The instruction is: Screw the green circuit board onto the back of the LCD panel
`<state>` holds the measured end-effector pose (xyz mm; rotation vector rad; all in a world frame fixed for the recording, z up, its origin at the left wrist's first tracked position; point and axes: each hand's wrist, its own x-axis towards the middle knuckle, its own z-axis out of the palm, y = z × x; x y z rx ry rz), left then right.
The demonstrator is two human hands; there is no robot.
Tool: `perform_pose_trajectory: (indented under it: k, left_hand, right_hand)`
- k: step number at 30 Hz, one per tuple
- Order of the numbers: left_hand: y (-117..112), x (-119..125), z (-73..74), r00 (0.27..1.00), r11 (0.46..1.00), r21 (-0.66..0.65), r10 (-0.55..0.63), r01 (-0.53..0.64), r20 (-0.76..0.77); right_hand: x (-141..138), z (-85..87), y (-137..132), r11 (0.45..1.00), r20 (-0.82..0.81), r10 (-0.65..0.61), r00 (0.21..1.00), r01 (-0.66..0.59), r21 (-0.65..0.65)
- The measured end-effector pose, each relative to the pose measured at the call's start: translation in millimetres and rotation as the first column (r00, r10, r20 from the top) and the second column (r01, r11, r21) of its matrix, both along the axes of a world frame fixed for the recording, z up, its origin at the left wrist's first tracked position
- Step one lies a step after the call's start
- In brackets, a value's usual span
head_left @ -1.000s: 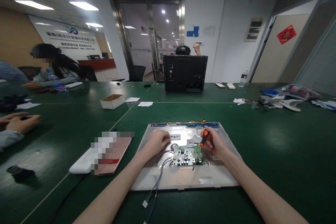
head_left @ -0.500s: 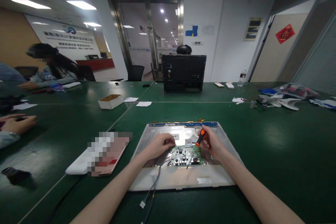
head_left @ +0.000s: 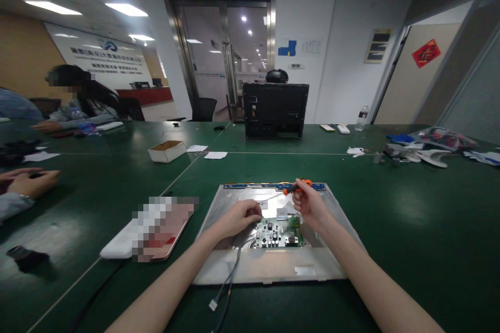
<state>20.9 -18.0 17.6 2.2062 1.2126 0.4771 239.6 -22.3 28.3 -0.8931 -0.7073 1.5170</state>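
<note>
My right hand (head_left: 308, 203) grips a screwdriver (head_left: 289, 189) by its orange and black handle. Its thin shaft points left, with the tip close to the fingers of my left hand (head_left: 245, 214). Those fingers are curled together at the upper left corner of a green circuit board (head_left: 273, 228); whatever they pinch is hidden. The board sits on a silver metal display panel (head_left: 261, 265) lying flat on the table. A narrow blue circuit strip (head_left: 250, 186) runs along the panel's far edge. Grey cables (head_left: 236, 263) trail from the board's left side over the near edge.
Left of the panel lie a white device (head_left: 119, 242) and a pink phone (head_left: 180, 221), partly blurred out. A small open box (head_left: 167, 152) and a black monitor housing (head_left: 275, 110) stand farther back. Another person's hands (head_left: 33, 184) rest at the left.
My right hand has lifted the screwdriver off the board and swung it from pointing down to pointing left, toward my left fingers. The left hand stays nearly where it was.
</note>
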Motion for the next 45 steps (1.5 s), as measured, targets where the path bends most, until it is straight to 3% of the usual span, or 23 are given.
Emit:
perform_pose_trajectory:
  k: [5, 13, 17, 34, 45]
  left_hand:
    - [2.7, -2.0, -3.6, 0.999, 0.999, -0.039, -0.016, 0.018, 0.046]
    - [0.4, -1.3, -0.2, 0.999, 0.999, -0.039, -0.011, 0.013, 0.037]
    - [1.1, -1.5, -0.5, 0.999, 0.999, -0.037, -0.01, 0.011, 0.032]
    - [2.7, -3.9, -4.6, 1.0, 0.999, 0.052, 0.014, -0.014, -0.005]
    - [3.7, -3.1, -4.6, 0.999, 0.999, -0.039, 0.034, -0.032, 0.038]
  right_hand:
    - [-22.3, 5.6, 25.7, 0.999, -0.028, -0.029, 0.999, 0.03, 0.016]
    - [3.5, -28.5, 40.3, 0.989, 0.042, -0.137, 0.99, 0.139, -0.047]
    - [7.5, -35.9, 40.7, 0.988, 0.063, -0.148, 0.987, 0.15, -0.021]
    - [1.7, -45.0, 45.6, 0.988, 0.108, -0.154, 0.982, 0.15, 0.046]
    - [-1.0, -42.1, 41.2, 0.989, 0.119, -0.148, 0.982, 0.143, 0.05]
